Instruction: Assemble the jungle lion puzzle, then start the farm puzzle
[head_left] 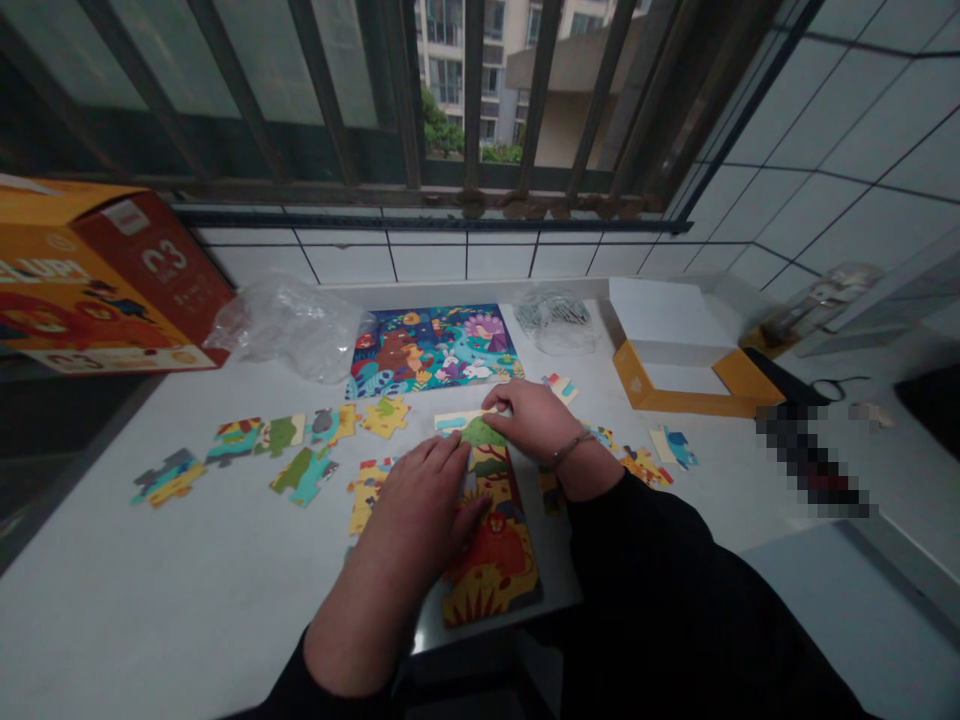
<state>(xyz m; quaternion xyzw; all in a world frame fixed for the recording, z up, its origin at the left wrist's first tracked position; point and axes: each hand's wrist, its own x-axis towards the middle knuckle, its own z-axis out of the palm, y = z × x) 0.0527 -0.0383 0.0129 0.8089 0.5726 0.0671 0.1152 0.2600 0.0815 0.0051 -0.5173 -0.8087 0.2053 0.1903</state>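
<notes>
A partly joined jigsaw puzzle (495, 560) lies near the counter's front edge, with an orange lion at its lower end and a green tree higher up. My left hand (420, 500) rests over its left side, fingers stretched out and thumb apart, holding nothing. My right hand (531, 420) is at the top of the puzzle, its thumb and fingers closed on the edge of a puzzle piece with a green treetop (480, 432). Under my left forearm, a yellow puzzle piece (365, 492) is partly covered. Beside my right wrist, other pieces are partly hidden.
Loose puzzle pieces (289, 433) are spread to the left, with giraffe-patterned ones (645, 467) at right. Behind lie a picture sheet (439, 350), clear plastic bag (292, 325) and clear packet (559, 322). An open yellow box (694, 403) stands right, a large orange box (142, 270) left.
</notes>
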